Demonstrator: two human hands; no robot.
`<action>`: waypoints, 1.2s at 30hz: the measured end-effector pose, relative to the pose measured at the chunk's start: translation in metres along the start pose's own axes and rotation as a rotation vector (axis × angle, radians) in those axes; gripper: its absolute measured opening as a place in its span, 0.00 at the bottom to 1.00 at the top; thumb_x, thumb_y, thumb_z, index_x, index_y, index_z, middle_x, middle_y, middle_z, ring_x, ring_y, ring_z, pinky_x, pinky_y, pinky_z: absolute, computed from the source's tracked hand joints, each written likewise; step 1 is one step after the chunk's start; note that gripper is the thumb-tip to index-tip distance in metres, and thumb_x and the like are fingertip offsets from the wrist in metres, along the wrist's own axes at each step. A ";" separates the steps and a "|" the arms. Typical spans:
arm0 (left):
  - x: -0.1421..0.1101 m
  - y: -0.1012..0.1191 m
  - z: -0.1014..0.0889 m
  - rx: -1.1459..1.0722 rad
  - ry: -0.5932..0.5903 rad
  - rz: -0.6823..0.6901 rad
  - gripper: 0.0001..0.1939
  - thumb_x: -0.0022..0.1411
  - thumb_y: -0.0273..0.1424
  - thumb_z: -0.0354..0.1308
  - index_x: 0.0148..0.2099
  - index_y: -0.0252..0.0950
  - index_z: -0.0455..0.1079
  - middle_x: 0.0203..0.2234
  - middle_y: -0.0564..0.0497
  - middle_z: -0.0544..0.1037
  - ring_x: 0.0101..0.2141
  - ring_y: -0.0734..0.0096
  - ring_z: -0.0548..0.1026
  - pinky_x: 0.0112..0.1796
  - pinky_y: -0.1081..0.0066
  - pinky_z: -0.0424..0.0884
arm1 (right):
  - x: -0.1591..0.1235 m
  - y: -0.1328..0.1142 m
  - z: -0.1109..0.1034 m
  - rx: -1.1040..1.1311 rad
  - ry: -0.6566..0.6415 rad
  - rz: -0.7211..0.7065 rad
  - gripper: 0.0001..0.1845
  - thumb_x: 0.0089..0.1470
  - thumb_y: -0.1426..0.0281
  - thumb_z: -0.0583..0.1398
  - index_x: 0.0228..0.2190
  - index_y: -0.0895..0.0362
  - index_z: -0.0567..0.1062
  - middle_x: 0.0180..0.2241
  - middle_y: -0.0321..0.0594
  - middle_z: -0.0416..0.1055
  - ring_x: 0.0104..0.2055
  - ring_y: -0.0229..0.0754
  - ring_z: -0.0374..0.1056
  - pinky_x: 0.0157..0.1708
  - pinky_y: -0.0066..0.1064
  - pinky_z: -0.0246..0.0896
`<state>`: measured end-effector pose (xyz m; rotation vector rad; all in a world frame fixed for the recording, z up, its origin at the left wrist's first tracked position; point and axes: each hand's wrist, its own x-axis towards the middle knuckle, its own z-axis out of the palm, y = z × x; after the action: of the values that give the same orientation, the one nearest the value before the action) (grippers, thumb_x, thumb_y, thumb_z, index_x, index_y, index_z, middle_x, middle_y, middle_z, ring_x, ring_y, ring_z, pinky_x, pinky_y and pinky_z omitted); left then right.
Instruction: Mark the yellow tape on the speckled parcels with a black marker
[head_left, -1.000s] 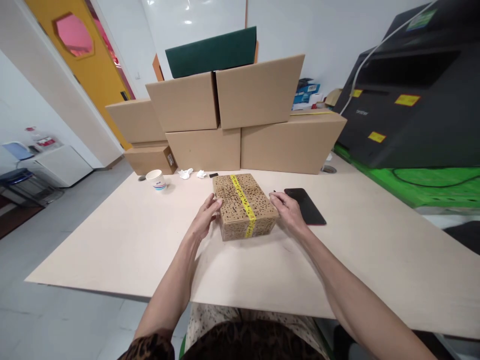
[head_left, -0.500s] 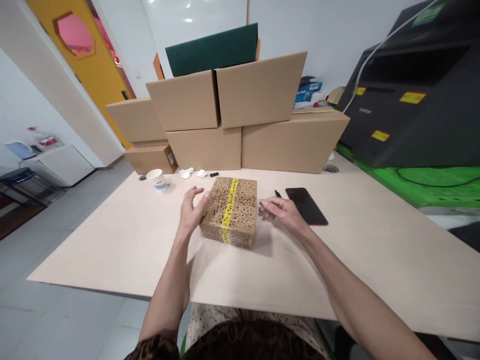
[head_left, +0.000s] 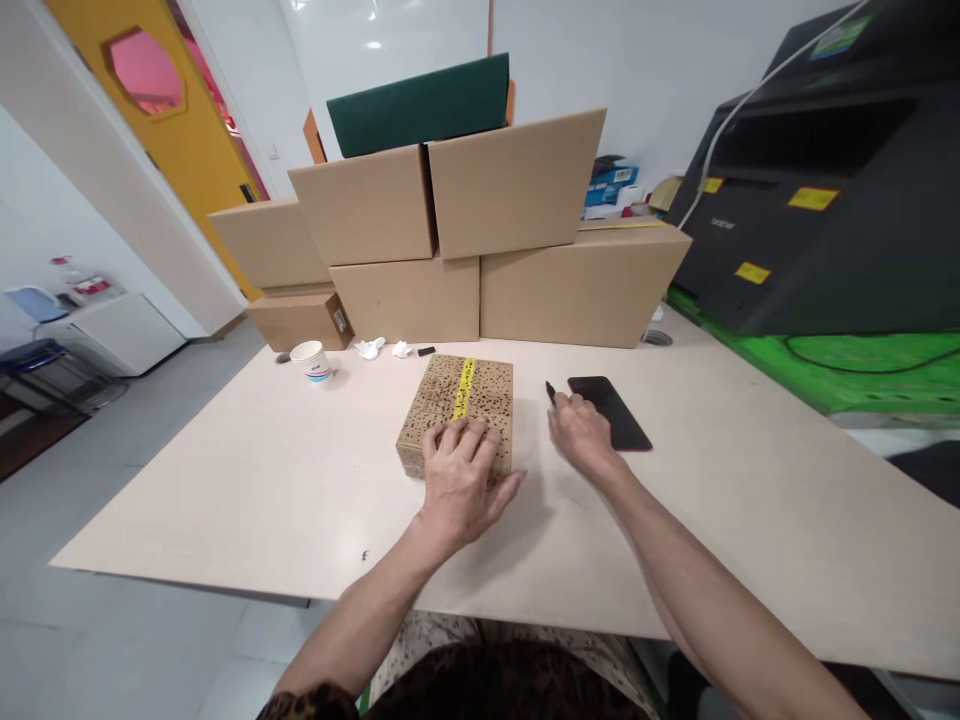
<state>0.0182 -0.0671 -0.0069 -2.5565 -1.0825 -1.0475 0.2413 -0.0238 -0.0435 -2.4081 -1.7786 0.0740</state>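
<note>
A small cardboard box with dark speckles and a strip of yellow tape lies on the table in front of me. My left hand rests over its near edge, fingers spread on the top face and thumb out past the near right corner; part of the tape and front face is hidden under it. To the right of the box, my right hand has its fingers curled round a black pen, whose end sticks out. Beside that hand lies a black phone.
Large cardboard boxes are stacked along the back, topped by a dark green box. A paper cup, crumpled tissues and a small black piece stand before them. A big black machine is on the right.
My left hand has moved from the box's left side to its near top edge. My right hand has shifted slightly right onto the pen and closed round it.
</note>
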 end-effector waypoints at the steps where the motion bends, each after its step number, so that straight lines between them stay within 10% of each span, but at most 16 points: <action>1: -0.002 0.000 0.001 -0.009 0.012 0.004 0.21 0.62 0.41 0.63 0.53 0.36 0.74 0.51 0.41 0.81 0.51 0.46 0.76 0.52 0.46 0.62 | 0.000 0.001 0.001 0.014 -0.009 0.001 0.21 0.66 0.73 0.48 0.56 0.66 0.70 0.52 0.61 0.71 0.54 0.57 0.70 0.47 0.39 0.63; 6: -0.016 -0.011 0.001 -0.195 0.034 0.143 0.22 0.58 0.27 0.59 0.55 0.38 0.71 0.52 0.44 0.82 0.57 0.52 0.75 0.62 0.45 0.53 | 0.006 0.010 0.002 0.273 -0.025 0.023 0.23 0.62 0.74 0.53 0.57 0.60 0.72 0.49 0.59 0.73 0.48 0.57 0.74 0.45 0.42 0.64; 10: -0.026 -0.022 -0.003 -0.273 0.001 0.181 0.25 0.59 0.26 0.57 0.59 0.39 0.68 0.55 0.43 0.80 0.60 0.54 0.73 0.67 0.43 0.42 | 0.020 0.028 0.000 0.835 0.126 0.136 0.12 0.51 0.73 0.59 0.36 0.57 0.82 0.36 0.49 0.78 0.45 0.55 0.74 0.48 0.42 0.63; 15: -0.029 -0.039 -0.012 -0.315 -0.078 0.145 0.23 0.61 0.29 0.56 0.59 0.41 0.70 0.54 0.43 0.81 0.60 0.54 0.73 0.67 0.41 0.40 | 0.033 0.043 -0.006 1.134 0.245 0.195 0.19 0.50 0.63 0.55 0.39 0.58 0.78 0.26 0.40 0.72 0.27 0.44 0.68 0.30 0.36 0.65; 20: -0.023 -0.059 -0.027 -0.459 -0.177 0.016 0.14 0.65 0.36 0.55 0.48 0.43 0.78 0.47 0.46 0.84 0.56 0.54 0.77 0.67 0.39 0.43 | 0.029 0.045 -0.021 1.632 0.346 -0.058 0.23 0.43 0.62 0.58 0.43 0.55 0.73 0.28 0.35 0.68 0.27 0.39 0.66 0.29 0.33 0.64; 29: 0.007 -0.057 -0.026 -0.552 -0.118 -0.212 0.24 0.71 0.46 0.48 0.30 0.42 0.77 0.31 0.48 0.84 0.38 0.61 0.81 0.59 0.50 0.67 | -0.005 0.008 -0.043 1.510 0.636 -0.222 0.20 0.49 0.59 0.68 0.39 0.50 0.67 0.27 0.30 0.67 0.26 0.36 0.66 0.30 0.30 0.65; 32: 0.011 -0.061 -0.014 -0.442 -0.050 -0.333 0.19 0.62 0.48 0.61 0.47 0.41 0.79 0.50 0.42 0.81 0.54 0.54 0.76 0.59 0.47 0.66 | -0.014 -0.001 -0.044 1.625 0.634 -0.187 0.16 0.56 0.56 0.66 0.36 0.51 0.68 0.20 0.26 0.64 0.19 0.33 0.60 0.20 0.26 0.56; 36: 0.009 -0.069 -0.003 -0.371 -0.162 -0.493 0.51 0.51 0.54 0.68 0.70 0.35 0.60 0.72 0.32 0.53 0.71 0.39 0.50 0.66 0.37 0.52 | -0.021 -0.005 -0.048 1.691 0.535 -0.203 0.20 0.57 0.50 0.64 0.39 0.55 0.76 0.21 0.32 0.70 0.19 0.33 0.62 0.20 0.28 0.56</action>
<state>-0.0266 -0.0134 -0.0060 -2.7624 -1.7775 -1.2647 0.2364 -0.0467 0.0033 -0.8701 -0.8806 0.5593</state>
